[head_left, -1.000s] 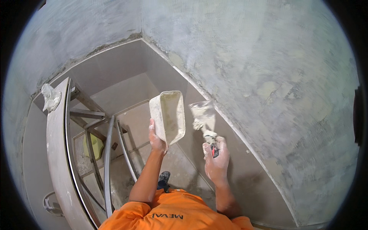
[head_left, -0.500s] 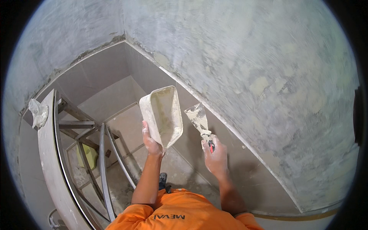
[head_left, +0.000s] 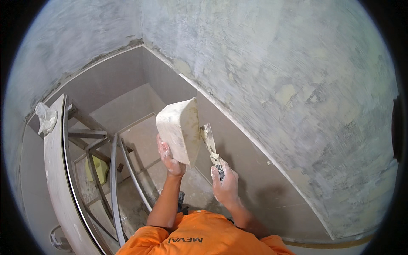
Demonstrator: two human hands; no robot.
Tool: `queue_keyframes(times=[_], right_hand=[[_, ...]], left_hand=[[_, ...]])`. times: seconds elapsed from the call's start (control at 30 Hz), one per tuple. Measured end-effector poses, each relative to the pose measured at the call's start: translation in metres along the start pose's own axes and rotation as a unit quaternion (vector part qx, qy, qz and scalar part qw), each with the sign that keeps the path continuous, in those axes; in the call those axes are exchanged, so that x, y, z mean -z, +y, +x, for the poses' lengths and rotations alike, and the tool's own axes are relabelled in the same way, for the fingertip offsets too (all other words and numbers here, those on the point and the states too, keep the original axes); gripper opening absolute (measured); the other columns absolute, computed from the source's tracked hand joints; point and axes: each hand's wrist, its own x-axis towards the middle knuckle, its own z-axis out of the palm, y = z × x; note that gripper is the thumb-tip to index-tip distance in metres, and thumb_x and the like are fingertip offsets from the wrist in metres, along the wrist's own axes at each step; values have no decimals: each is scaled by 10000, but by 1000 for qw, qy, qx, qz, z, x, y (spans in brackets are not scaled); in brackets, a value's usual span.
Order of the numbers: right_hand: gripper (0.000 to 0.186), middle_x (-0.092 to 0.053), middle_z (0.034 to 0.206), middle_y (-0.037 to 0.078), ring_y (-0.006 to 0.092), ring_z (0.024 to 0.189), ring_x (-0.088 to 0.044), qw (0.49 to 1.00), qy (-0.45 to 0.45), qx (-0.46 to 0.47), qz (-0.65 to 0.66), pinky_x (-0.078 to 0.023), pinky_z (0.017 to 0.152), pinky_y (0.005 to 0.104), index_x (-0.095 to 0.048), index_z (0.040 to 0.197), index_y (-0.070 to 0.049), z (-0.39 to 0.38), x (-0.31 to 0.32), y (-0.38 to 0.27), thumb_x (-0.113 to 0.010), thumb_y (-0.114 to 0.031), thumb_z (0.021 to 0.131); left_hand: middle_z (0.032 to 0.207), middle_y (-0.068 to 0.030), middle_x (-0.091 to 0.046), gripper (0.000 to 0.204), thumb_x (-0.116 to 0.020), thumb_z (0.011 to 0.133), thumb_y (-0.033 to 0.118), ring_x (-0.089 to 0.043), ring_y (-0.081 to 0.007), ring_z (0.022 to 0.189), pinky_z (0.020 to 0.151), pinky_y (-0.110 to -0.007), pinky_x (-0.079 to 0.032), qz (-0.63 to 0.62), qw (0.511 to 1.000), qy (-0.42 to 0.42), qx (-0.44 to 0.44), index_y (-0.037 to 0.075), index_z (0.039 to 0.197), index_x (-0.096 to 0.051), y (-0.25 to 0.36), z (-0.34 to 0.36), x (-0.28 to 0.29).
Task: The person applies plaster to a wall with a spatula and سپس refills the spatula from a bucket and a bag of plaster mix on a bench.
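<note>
In front of the wearer's body, above the floor [head_left: 145, 134], we see both hands occupied. The left hand [head_left: 171, 160] grasps a whitish, rectangular tub [head_left: 173, 127] from its left and lower side, the fingers lying along the outer wall. We note that the tub is held clear of the floor and tipped, so that its smeared outer wall faces the camera and its mouth turns to the right; the interior is mostly hidden. The right hand [head_left: 226, 187] is closed around the dark handle of a putty knife [head_left: 208, 138], whose blade points up and slightly left, just beside the tub's right rim. Whether blade and rim touch, we cannot tell. Pale paste [head_left: 215, 158] clings to the knife where blade meets handle, and whitish smears mark both hands.

To the left, we observe a long, pale plank [head_left: 63, 170] beside a metal frame [head_left: 114, 178]; a crumpled, translucent plastic bag [head_left: 46, 119] lies at the plank's far end, over its left edge. Between the bars of the frame, a yellow-green object [head_left: 98, 170] shows near the floor, its kind unclear. To the right, a patchy grey plastered wall [head_left: 272, 85] rises above smooth brownish panels [head_left: 272, 195], divided from them by a pale ledge. At the lower edge, we find the wearer's orange shirt [head_left: 199, 236].
</note>
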Motion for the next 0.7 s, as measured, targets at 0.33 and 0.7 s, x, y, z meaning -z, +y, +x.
queue_keyframes(times=[0.33, 0.7], right_hand=[[213, -651, 744, 208, 354, 647, -650, 992, -125, 2, 12, -492, 611, 408, -637, 1093, 66, -63, 64, -4, -640, -97, 956], [257, -634, 830, 329, 528, 855, -631, 965, -240, -83, -69, -477, 766, 570, -594, 1004, 86, -98, 85, -30, -602, -138, 878]], left_hand=[[1156, -113, -624, 682, -545, 989, 559, -592, -178, 1086, 944, -322, -474, 286, 945, -87, -133, -50, 1296, -516, 38, -95, -2], [1232, -152, -632, 665, -581, 975, 524, -564, -227, 1182, 1064, -356, -393, 358, 928, -51, -90, -68, 1277, -587, 75, -190, -2]])
